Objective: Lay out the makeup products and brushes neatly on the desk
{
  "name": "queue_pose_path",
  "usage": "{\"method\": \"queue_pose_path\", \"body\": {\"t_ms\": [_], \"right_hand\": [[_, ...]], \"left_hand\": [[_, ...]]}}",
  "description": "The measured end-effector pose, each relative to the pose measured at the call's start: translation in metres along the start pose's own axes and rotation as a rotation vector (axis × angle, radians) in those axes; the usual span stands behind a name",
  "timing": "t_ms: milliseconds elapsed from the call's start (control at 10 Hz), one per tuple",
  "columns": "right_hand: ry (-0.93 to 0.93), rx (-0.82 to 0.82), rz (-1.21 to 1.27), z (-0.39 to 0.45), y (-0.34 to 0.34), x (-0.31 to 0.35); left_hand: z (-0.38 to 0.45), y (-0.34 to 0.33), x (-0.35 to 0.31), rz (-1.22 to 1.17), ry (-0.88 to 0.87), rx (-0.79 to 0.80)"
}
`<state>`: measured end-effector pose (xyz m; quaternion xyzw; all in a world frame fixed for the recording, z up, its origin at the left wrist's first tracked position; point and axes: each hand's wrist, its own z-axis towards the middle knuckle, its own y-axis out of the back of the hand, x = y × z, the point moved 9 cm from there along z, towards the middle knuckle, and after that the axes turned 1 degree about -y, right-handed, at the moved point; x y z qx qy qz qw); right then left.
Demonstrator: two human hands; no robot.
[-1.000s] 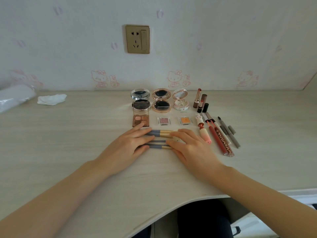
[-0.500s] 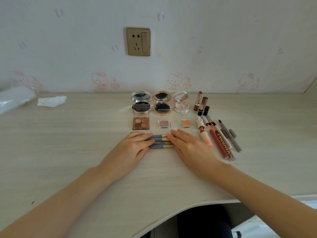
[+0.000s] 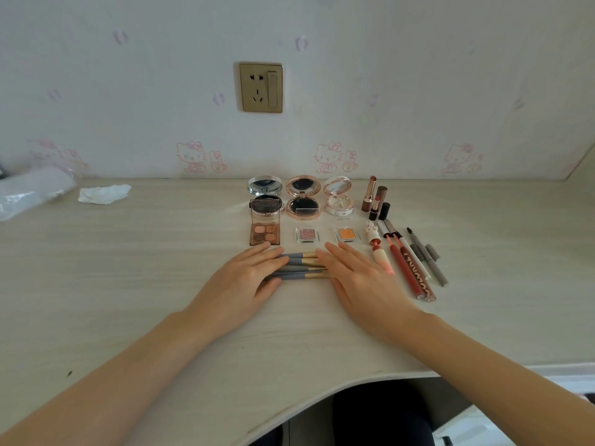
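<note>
Squeezing brushes [image 3: 301, 266] closer than a second ago: left hand [image 3: 240, 281] and right hand [image 3: 360, 278] flat, fingers straight, pressing either end. Row below palette [image 3: 265, 234] nearly neat.

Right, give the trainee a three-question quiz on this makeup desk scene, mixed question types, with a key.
1. True or false: the left hand and right hand lie flat on the ends of the brushes.
2. How many round compacts stand open in the back row?
3. What lies just right of the glitter pan? A) orange pan B) four-colour palette C) crumpled tissue

Key: 1 true; 2 three; 3 A.
</note>
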<state>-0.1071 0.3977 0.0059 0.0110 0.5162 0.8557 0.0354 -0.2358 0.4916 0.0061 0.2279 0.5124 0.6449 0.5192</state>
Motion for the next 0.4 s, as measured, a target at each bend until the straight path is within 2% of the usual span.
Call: {"method": "queue_pose_path", "body": {"t_ms": [200, 400], "right_hand": [[-0.073, 0.125, 0.114, -0.012, 0.002, -0.007], [-0.16, 0.121, 0.149, -0.026, 0.037, -0.015]], "left_hand": [[-0.003, -0.002, -0.008, 0.025, 0.02, 0.003], [-0.016, 0.006, -0.008, 0.01, 0.071, -0.055]]}}
